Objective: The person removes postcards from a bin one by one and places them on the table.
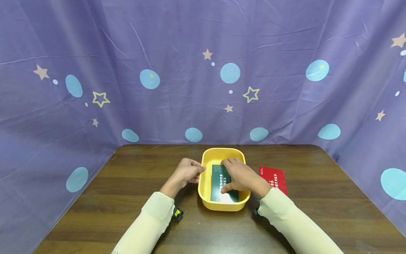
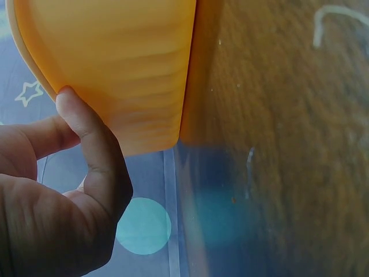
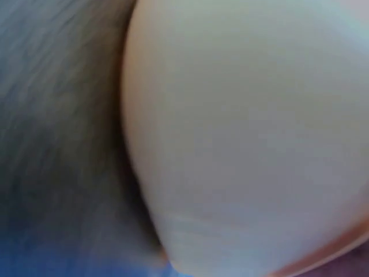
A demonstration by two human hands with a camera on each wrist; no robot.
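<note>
My left hand [image 1: 187, 171] pinches the left rim of a yellow plastic basin [image 1: 223, 206], its thumb at the edge. In the left wrist view, the thumb and a finger of the left hand [image 2: 75, 184] meet at the rim of the basin [image 2: 144, 75]. Inside the basin lies a dark green booklet [image 1: 219, 183] with white writing. My right hand [image 1: 241, 175] reaches over the basin's right rim and grips the booklet, thumb on its face and fingers by its far edge. The right wrist view is filled by the basin's blurred outer wall [image 3: 248, 127].
A red booklet [image 1: 277, 178] with white writing lies on the brown wooden table [image 1: 142, 176] right of the basin, partly behind the right forearm. A purple curtain [image 1: 177, 116] with stars and blue spots hangs behind the table.
</note>
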